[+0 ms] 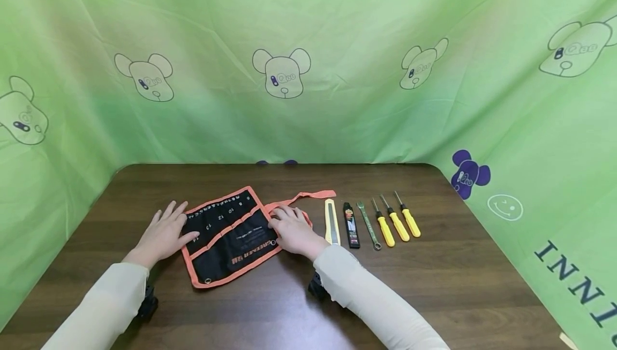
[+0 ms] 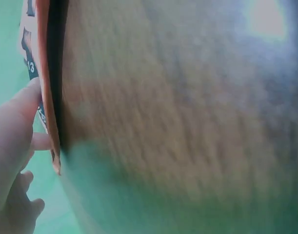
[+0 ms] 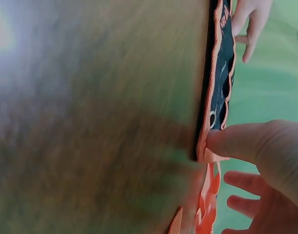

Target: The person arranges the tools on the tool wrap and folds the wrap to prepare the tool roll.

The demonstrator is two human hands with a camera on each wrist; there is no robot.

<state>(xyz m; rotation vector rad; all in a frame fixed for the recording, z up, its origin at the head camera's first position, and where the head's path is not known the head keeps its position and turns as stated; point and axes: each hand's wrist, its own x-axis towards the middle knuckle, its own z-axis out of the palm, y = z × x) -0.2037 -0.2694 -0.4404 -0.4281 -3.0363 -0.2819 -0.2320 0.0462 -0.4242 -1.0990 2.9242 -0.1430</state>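
Note:
A black fabric tool roll [image 1: 219, 256] with orange edging lies spread out on the table, its pockets numbered and facing up. My left hand [image 1: 161, 235] rests on its left edge, fingers spread and the thumb across the black fabric. The left wrist view has that edge [image 2: 45, 68] side-on, with the thumb over it. At the right end, my right hand [image 1: 295, 232] lies on the roll beside an orange strap [image 1: 315, 194]. Seen from the right wrist, the thumb [image 3: 241, 140] presses the corner by a metal eyelet [image 3: 212, 118], the other fingers loosely extended.
Right of the roll lie a yellow utility knife [image 1: 331, 218], a black labelled case [image 1: 351, 225], a combination wrench [image 1: 369, 225] and three yellow-handled screwdrivers [image 1: 399, 226], roughly in a row. Green printed cloth [image 1: 337, 130] hangs around the brown wooden table [image 1: 434, 296].

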